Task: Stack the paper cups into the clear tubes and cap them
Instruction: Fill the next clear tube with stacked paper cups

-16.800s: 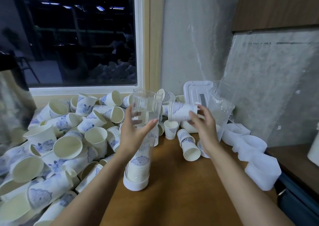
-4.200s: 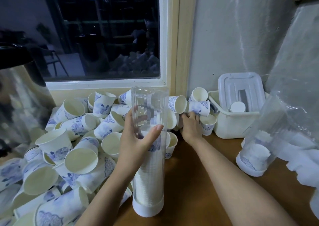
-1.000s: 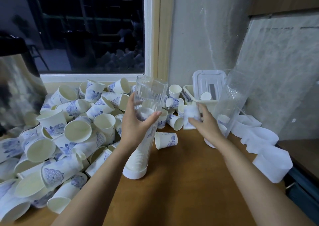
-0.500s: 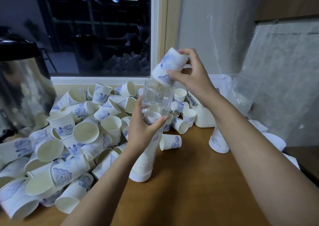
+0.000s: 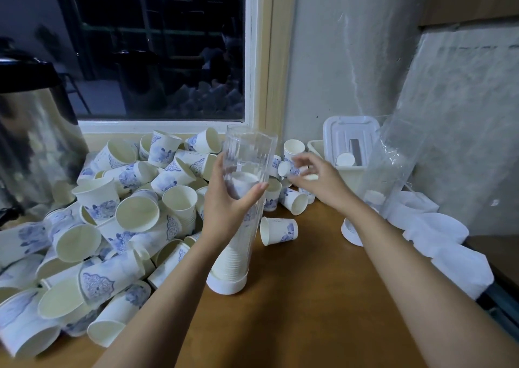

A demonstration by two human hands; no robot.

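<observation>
Dozens of loose paper cups (image 5: pixel 134 216) are lying heaped across the left half of the head view, mouths pointing every way. At frame centre the left hand (image 5: pixel 227 207) is wrapping fingers and thumb round the middle of a clear tube (image 5: pixel 248 154), which is standing on its white base cap (image 5: pixel 227 283) and leaning slightly. The hand is probably steadying the tube so the open top is facing up for the next cup. A nested stack (image 5: pixel 233 255) is filling the tube to about hand height. Just right of the tube, the right hand (image 5: pixel 320 185) is reaching toward a small cup (image 5: pixel 285 168) lying on its side, fingers loosely spread and gripping nothing; blur is hiding whether they touch it. A wooden tabletop (image 5: pixel 295 297) is carrying everything. A second tube (image 5: pixel 393 171) is leaning at right beside spare white caps (image 5: pixel 438 230), a dark window (image 5: pixel 157 44) is filling the upper left, and a metal urn (image 5: pixel 33 131) is standing at the left edge.
</observation>
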